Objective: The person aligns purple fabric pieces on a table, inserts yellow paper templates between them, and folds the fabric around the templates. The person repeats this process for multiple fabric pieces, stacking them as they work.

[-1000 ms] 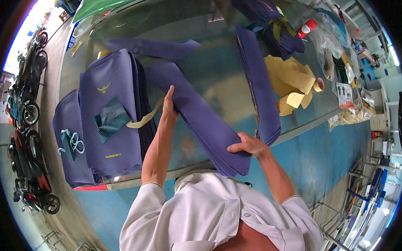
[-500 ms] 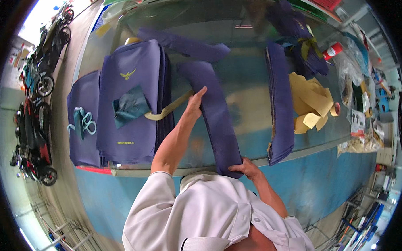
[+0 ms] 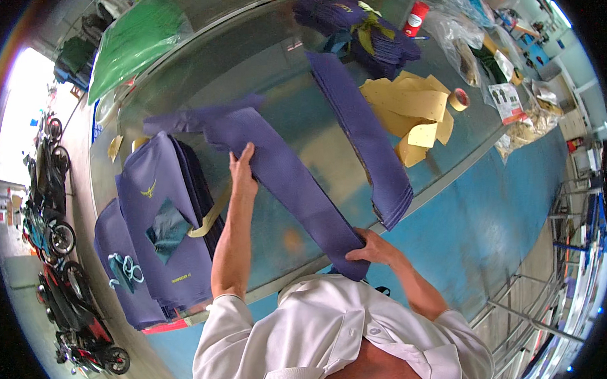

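Observation:
A long purple fabric strip (image 3: 296, 183) slants across the table in front of me, its near end at my shirt. My left hand (image 3: 243, 173) grips its left edge toward the far end, fingers partly hidden by the cloth. The right hand (image 3: 375, 248) pinches the near end at the table's front edge. Beyond the strip's far end lies another purple piece (image 3: 181, 119), meeting or overlapping it. Left of my left forearm stand stacked purple fabric panels (image 3: 164, 221), topped by a dark teal cloth piece (image 3: 168, 231) and an olive strap (image 3: 211, 216).
A stack of purple strips (image 3: 365, 140) lies to the right, beside tan pattern pieces (image 3: 408, 109) and a tape roll (image 3: 459, 99). Farther back are a tied purple bundle (image 3: 372, 37) and a red can (image 3: 415, 18). Light blue loops (image 3: 125, 270) rest on the left panels.
My view has turned, so the table appears slanted. My left hand has slid the strip's far end leftward, near the other purple piece; the right hand keeps its hold.

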Motion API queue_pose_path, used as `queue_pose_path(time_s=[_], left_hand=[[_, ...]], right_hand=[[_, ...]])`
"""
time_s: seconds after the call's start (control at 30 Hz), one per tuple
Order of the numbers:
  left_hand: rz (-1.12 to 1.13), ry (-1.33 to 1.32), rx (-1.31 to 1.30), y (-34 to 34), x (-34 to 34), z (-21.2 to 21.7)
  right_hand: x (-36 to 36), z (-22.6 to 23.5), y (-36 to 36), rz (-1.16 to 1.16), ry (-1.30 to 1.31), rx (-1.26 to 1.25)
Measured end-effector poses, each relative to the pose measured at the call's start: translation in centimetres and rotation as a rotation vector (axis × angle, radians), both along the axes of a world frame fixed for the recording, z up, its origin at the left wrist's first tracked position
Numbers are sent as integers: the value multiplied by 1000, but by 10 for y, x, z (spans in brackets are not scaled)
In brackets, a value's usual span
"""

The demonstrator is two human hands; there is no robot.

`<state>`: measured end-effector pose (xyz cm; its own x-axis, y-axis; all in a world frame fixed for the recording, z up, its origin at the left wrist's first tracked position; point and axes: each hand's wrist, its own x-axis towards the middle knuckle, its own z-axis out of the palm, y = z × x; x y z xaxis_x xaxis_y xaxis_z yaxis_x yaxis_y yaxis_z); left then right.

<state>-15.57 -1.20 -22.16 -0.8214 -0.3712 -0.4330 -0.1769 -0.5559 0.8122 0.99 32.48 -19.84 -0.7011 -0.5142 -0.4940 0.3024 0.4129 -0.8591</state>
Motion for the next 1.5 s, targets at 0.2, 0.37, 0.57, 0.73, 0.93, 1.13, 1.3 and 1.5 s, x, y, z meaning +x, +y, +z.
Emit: queue_pose_path(time_s=[0.2,0.37,0.57,0.73,0.93,1.13,1.3,1.5], left_hand=[[-83,225,-28,-25,-60,48],[-125,341,-4,-37,-115,64],[9,-344,-447,-117,-141,-34],[-94,-294,-609,-58,-81,-49],[-97,-74,-1201,-54,-49,-77],[-580,501,-1386,54,50,10],[-822,581,-1709,111,56,-7],[-822,672,-2050,168,-9,-36]], right_hand=[[-33,-9,-33,-138,81,-24],[-63,-30,-51,-257,36,-156],[-76,-109,-98,-321,-275,-123],[-64,-93,-77,-376,-361,-77],[-64,-60,-81,-366,-382,-68],[-50,-98,-75,-432,-158,-139],[-59,-93,-79,-319,-259,146],[-50,-109,-76,-386,-186,-77]])
